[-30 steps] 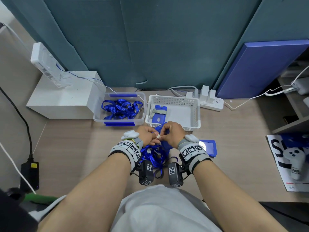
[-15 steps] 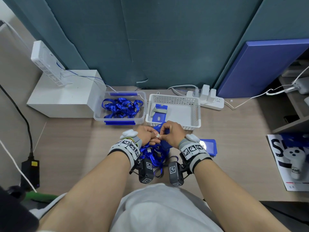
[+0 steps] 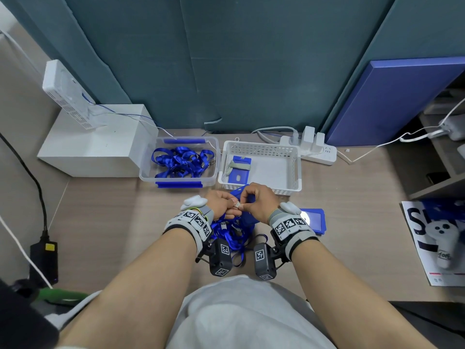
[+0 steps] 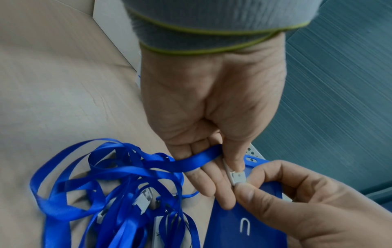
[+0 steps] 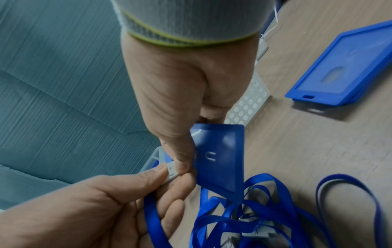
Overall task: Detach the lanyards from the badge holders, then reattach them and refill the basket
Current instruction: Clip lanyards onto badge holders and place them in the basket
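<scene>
1. Almost nothing has moved since the earlier frames; both hands stay together in front of the white basket (image 3: 261, 147).
2. Left hand (image 4: 212, 104) pinches the lanyard clip (image 4: 237, 178).
3. Right hand (image 5: 186, 87) also pinches this clip and holds the blue badge holder (image 5: 222, 161).
4. Loose lanyards (image 4: 118, 181) lie on the desk (image 3: 100, 222) under the hands.

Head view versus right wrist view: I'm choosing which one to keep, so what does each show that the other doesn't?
Only the head view shows the clear tub of lanyards, the power strip and the holder inside the white basket. Only the right wrist view shows the held badge holder with its U-shaped slit. Both show the left hand and right hand pinching the white clip, and the spare holder on the desk.
</scene>
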